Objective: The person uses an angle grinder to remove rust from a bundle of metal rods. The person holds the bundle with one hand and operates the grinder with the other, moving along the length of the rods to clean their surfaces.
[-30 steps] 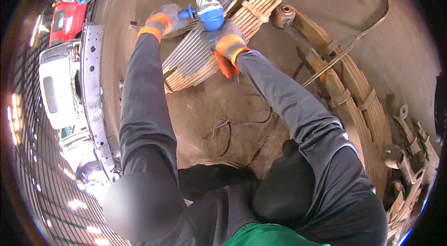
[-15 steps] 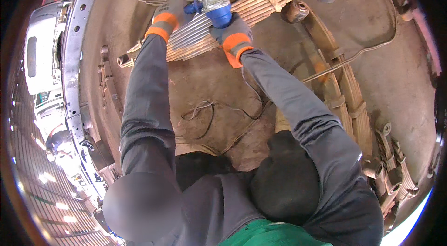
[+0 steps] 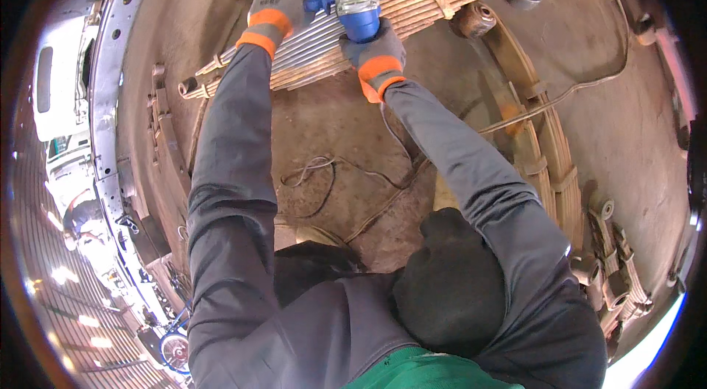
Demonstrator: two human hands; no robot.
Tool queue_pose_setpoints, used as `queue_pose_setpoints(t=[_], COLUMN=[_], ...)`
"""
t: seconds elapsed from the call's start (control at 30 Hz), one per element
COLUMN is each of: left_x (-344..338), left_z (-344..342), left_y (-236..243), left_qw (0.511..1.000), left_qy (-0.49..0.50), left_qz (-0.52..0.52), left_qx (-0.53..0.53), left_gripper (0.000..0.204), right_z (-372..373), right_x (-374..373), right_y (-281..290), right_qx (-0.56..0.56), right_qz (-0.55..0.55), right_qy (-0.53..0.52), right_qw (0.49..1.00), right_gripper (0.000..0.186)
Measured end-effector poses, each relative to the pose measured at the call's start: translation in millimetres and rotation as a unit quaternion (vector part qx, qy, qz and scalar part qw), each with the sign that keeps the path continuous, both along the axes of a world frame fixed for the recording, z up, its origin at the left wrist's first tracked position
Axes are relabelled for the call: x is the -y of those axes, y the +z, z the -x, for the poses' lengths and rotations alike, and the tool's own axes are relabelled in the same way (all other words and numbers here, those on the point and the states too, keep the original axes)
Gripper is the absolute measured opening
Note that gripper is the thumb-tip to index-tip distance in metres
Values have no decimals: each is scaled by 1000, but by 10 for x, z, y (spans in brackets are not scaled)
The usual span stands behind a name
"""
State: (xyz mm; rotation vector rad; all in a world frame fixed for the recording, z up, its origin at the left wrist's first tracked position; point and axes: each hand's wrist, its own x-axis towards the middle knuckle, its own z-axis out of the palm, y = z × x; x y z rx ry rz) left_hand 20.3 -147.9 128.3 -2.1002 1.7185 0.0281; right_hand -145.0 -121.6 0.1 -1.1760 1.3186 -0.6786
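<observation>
Both my hands, in grey gloves with orange cuffs, hold a blue angle grinder (image 3: 360,17) with a silver gear head over a stack of leaf springs (image 3: 401,13). My left hand (image 3: 283,12) is closed round the blue side handle. Round the grinder's body, at its near end, my right hand (image 3: 377,48) is wrapped. The leaf springs lie slantwise on the floor, rusty on the right and shiny grey in the middle. The grinder's disc is hidden under its head, so I cannot tell whether it touches the steel.
A cable (image 3: 387,177) trails from my right hand across the floor before my knees. More leaf springs (image 3: 560,146) lie to the right, with a rolled spring eye (image 3: 475,19) near the stack. A perforated steel truck frame rail (image 3: 110,57) runs along the left.
The grinder and both hands have shifted slightly to the right in the picture. My grip stays the same. The view has also moved a little.
</observation>
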Motion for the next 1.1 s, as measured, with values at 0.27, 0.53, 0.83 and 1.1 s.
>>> queue_pose_setpoints(t=[0.27,0.53,0.83,1.1], left_x=[407,313,550,517], left_z=[208,249,433,227], left_y=[206,249,407,270], left_qw=[997,989,986,986], left_qy=[-72,-110,-143,-129], left_qz=[-21,-76,-37,-61], left_qx=[9,68,76,84], left_gripper=[40,31,31,35], right_z=[70,-81,-40,-147], right_x=[93,-114,135,36], right_y=[41,-9,-25,-46], right_qx=[55,113,157,144], right_qz=[5,9,35,-4], right_qy=[-84,-137,-185,-134], right_qw=[995,984,970,980], right_gripper=[56,57,54,55])
